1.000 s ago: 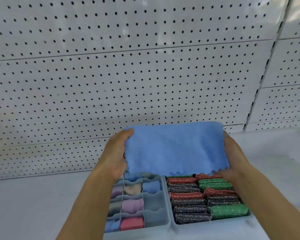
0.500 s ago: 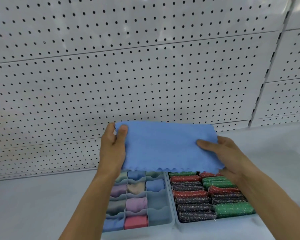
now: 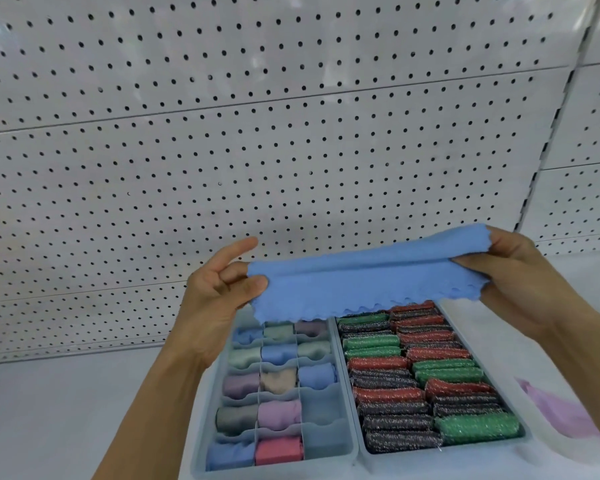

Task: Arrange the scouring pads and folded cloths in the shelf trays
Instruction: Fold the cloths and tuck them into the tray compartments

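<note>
Both hands, left hand (image 3: 222, 292) and right hand (image 3: 513, 271), pinch the ends of the blue cloth (image 3: 361, 285) at mid-frame, now doubled into a long band where it was spread flat a second ago. It hangs above the divided tray (image 3: 326, 459), whose lower-right cells stand free, beside the pad tray (image 3: 492, 368); folding seems nearly done, placing next.

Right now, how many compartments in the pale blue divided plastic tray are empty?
2, both in the pale blue divided plastic tray's right column: the nearest compartment and the one behind it. The blue scallop-edged cloth may hide more at the back.
</note>
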Demonstrator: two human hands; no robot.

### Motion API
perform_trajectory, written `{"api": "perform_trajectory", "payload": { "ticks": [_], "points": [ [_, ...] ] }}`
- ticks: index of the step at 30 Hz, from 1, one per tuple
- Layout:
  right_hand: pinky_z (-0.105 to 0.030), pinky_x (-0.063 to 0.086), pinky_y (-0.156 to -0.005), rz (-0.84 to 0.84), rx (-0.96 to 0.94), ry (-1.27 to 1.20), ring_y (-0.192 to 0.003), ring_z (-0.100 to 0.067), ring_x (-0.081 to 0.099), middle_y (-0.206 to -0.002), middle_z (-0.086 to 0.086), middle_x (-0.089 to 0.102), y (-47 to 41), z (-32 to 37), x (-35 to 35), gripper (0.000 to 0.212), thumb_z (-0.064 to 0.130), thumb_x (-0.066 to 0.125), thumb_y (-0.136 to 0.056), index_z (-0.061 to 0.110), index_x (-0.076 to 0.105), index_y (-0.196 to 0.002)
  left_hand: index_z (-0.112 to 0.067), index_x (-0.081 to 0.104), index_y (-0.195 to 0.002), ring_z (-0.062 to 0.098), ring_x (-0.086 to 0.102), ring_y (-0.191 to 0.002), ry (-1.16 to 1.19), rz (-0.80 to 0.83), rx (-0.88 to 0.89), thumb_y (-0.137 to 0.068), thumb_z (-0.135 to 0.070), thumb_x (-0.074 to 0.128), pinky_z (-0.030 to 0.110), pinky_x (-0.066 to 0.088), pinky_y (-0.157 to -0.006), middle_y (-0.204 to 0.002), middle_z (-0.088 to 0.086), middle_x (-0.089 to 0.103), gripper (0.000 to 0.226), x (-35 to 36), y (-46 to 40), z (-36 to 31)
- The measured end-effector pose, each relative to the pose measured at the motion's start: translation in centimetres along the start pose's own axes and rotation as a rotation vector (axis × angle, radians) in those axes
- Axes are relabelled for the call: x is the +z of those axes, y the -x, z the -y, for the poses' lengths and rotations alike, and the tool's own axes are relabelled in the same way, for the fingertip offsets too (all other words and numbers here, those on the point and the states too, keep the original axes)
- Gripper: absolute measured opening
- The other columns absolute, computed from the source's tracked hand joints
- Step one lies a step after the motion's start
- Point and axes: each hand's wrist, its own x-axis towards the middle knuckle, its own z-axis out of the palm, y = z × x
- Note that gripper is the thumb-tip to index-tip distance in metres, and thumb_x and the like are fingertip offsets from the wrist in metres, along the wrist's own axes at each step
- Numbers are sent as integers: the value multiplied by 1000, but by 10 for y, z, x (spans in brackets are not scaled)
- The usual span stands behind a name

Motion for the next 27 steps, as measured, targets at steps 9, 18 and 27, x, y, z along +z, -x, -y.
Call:
{"api": "perform_trajectory", "payload": {
  "ticks": [9, 18, 27],
  "points": [
    [-23, 49, -46, 32, 20, -19, -53, -18, 57, -61, -5, 58, -2, 13, 13, 62, -22, 22, -83, 15, 63, -54, -30, 66, -81, 17, 40, -69, 96, -63, 141, -73, 20, 29, 35, 21, -58, -69, -6, 61, 63, -4, 2, 7],
    [-24, 53, -60, 332, 72, -269, -71, -19, 62, -85, -10, 72, -10, 57, 32, 38, 16, 56, -57, 7, 78, -87, -16, 69, -89, 18, 59, -84, 96, 30, -208, -95, 2, 33, 24, 52, -67, -83, 2, 69, 40, 2, 13, 50],
    [-23, 54, -54, 442, 227, -88, -71, -21, 71, -109, -17, 71, -17, 84, 88, 49, 11, 46, -71, 2, 61, -117, -26, 53, -132, 22, 55, -125, -15, 255, 86, -77, -62, 63, 35, 49, -96, -131, -3, 62, 67, 62, 13, -2]
  ]
}}
